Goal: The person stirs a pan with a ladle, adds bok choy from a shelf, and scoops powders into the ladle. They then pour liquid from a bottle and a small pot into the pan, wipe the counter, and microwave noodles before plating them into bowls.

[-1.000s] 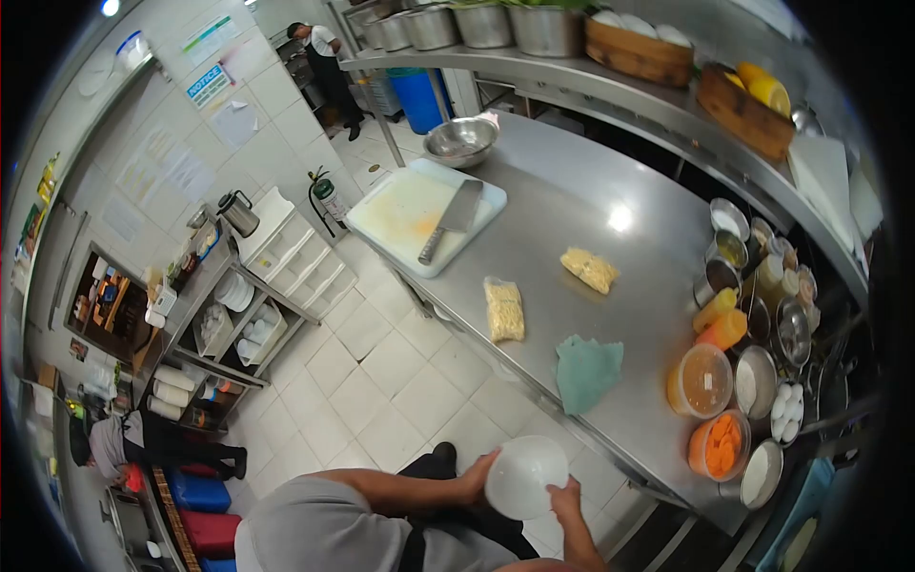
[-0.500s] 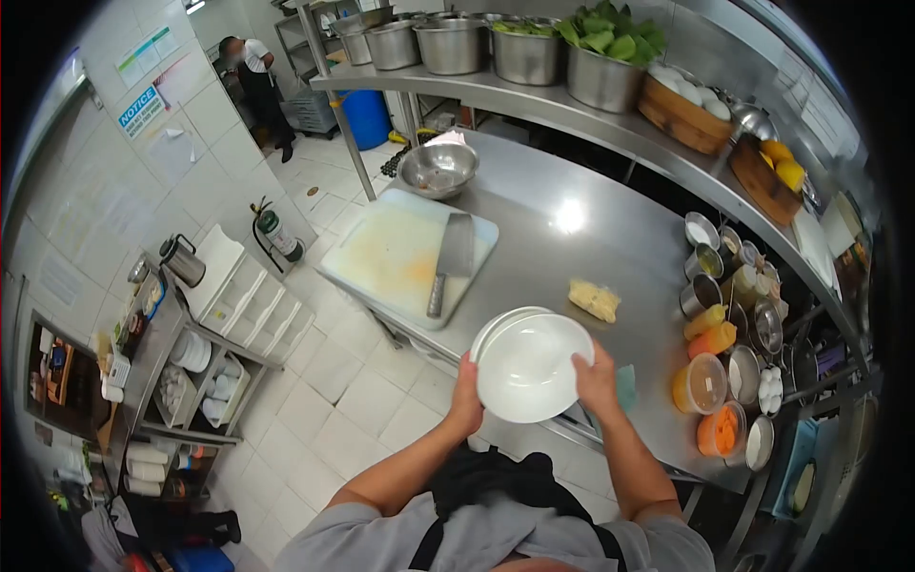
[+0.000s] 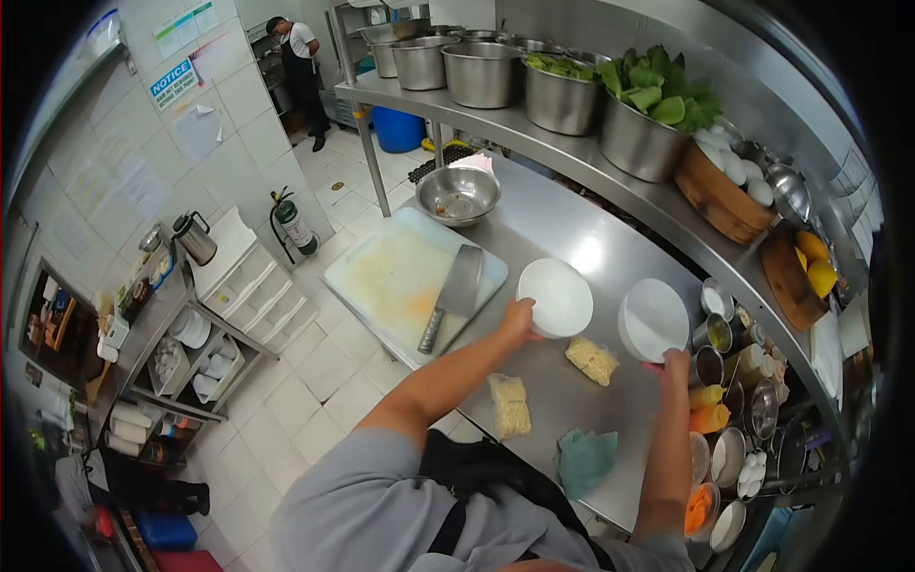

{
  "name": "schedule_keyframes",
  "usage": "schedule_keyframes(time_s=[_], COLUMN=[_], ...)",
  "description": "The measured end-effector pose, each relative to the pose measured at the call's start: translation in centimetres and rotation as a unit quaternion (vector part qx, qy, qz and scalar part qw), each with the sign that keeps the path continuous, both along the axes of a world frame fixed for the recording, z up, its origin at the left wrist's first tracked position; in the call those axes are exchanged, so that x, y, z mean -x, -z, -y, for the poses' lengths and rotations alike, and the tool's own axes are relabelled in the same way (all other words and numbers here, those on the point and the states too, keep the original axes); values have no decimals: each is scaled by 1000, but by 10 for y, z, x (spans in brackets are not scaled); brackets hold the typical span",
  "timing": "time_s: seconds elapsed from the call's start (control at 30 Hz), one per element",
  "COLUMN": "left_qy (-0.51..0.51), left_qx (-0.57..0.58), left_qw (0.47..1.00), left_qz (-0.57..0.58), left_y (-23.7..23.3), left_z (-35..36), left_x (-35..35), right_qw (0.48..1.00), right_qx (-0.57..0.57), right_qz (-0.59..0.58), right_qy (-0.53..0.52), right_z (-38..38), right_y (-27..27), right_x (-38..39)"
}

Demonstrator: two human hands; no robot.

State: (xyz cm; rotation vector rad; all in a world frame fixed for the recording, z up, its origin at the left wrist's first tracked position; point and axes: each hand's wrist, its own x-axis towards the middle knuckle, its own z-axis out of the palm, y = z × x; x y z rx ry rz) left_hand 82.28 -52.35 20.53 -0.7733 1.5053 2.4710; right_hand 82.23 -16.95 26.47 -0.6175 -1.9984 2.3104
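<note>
Over the steel table [image 3: 534, 205], my left hand [image 3: 518, 322] grips the lower left rim of a white bowl [image 3: 556, 297]. A second white bowl [image 3: 654, 321] is held at its bottom edge by my right hand [image 3: 670, 364]. The two bowls are apart. Between and below them lies a bag of noodles [image 3: 592, 360], with another bag of noodles [image 3: 510, 406] nearer my body. A green cloth [image 3: 586, 461] rests near the front edge. Left of the bowls, a cleaver [image 3: 456, 292] lies on a white cutting board [image 3: 381, 274].
A metal bowl [image 3: 458, 195] stands behind the board. Sauce bottles [image 3: 709, 418] and containers line the right side. Above the table's back runs a shelf [image 3: 534, 124] with pots and wooden steamers. A person in an apron [image 3: 303, 76] stands far back; another person [image 3: 124, 486] is at lower left.
The stacked bowls have been separated, one in each hand, and moved forward over the table. Both noodle bags and the whole green cloth now show.
</note>
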Motion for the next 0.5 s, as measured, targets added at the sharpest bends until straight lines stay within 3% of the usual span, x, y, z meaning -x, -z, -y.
schedule_keyframes(time_s=[0.07,0.2,0.27,0.33,0.37,0.4,0.43,0.47,0.5], left_qy=[28,41,32,3,59,123,159,287,405], left_qx=[28,38,161,473,499,511,495,521,522], left_qw=[999,998,985,876,842,796,798,708,596], left_qz=[18,16,43,-98,-198,-299,-304,-381,-457], left_y=[32,47,48,22,24,23,12,0,-6], left_z=[-2,-3,-1,-6,-7,-7,-8,-8,-6], left_x=[31,36,34,-19,-52,-75,-90,-111,-130], right_qw=[1000,994,994,990,958,850,802,875,864], right_qx=[-5,24,-9,-39,-272,-492,-557,-450,-497], right_qz=[17,66,100,132,-3,-124,-179,-176,-5], right_qy=[23,86,53,27,86,141,118,37,-83], right_z=[-17,-23,-25,-20,-19,-22,-12,1,40], right_y=[28,57,53,56,67,80,86,96,46], right_x=[25,31,18,9,-3,-22,-40,-53,-73])
